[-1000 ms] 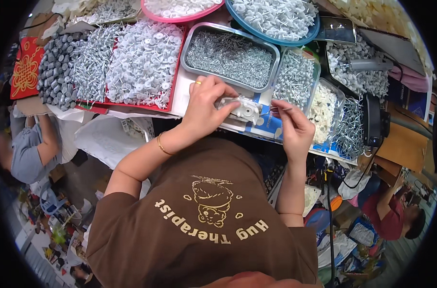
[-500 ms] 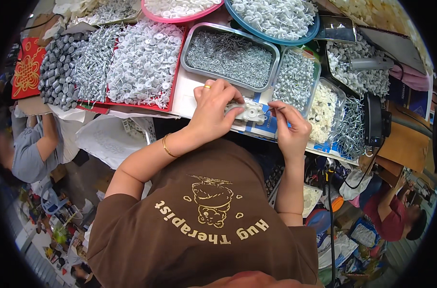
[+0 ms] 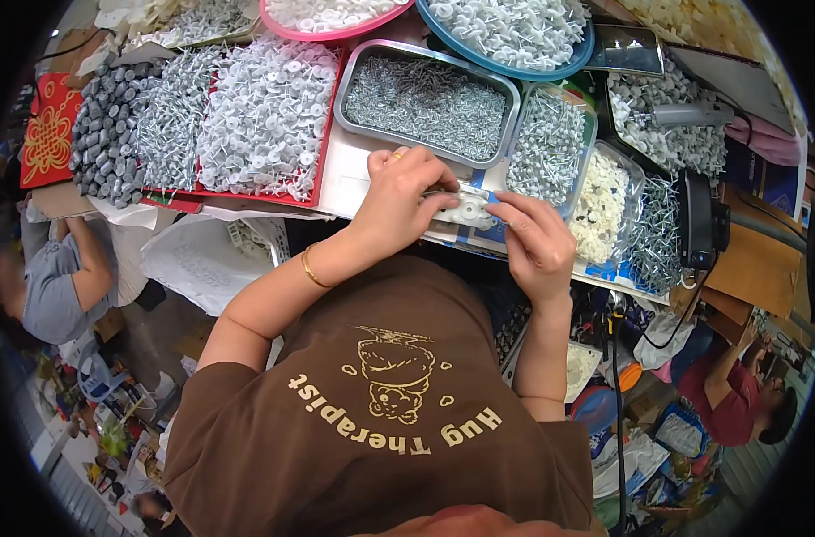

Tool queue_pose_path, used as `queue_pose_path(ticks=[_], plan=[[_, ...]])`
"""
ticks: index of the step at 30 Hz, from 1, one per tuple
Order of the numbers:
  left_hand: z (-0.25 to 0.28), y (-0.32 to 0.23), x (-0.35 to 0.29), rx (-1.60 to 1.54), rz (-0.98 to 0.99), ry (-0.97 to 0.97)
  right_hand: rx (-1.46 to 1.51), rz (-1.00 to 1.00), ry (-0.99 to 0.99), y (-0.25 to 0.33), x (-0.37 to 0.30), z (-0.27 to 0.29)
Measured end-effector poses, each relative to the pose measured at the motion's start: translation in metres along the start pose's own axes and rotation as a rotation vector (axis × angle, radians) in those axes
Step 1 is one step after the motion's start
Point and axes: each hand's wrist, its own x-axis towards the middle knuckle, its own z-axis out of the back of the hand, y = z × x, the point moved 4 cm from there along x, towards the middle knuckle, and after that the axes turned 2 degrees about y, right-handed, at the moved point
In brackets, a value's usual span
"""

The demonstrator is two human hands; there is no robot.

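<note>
My left hand is closed on a small whitish, partly see-through plastic part with round raised spots, which it holds at the table's near edge. The thumb and fingers grip its left end. At the part's right end is my right hand, its thumb and fingertips pinched together. Whatever they pinch is too small or hidden to make out. Just beyond my hands stands a metal tray of small silvery screws, with a darker heap at its far side.
Left stands a red tray of white disc-headed pieces, beside grey plugs. Pink and blue basins lie beyond. At right are clear tubs of screws and cream pieces, and a black device. Other people sit either side.
My right hand has shifted slightly left, its fingertips now against the plastic part's right end. The thin dark piece seen at its fingertips is no longer visible. My left hand keeps its hold.
</note>
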Motion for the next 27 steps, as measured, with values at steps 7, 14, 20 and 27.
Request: queue_pose_path(ticks=[7,14,20,27], plan=[[0.001,-0.01,0.001,0.181,-0.117,-0.096,0.113,-0.044,0.141,-0.002,0.006,0.003],[-0.002,0.0,0.003,0.061,-0.052,-0.045,0.142,-0.023,0.165,-0.001,0.003,0.0],[-0.001,-0.003,0.006,0.132,-0.054,-0.031,0.001,0.035,0.403,0.014,0.004,-0.014],[0.0,0.003,0.006,0.141,-0.009,-0.03,-0.139,0.073,0.323,0.025,-0.002,-0.03]])
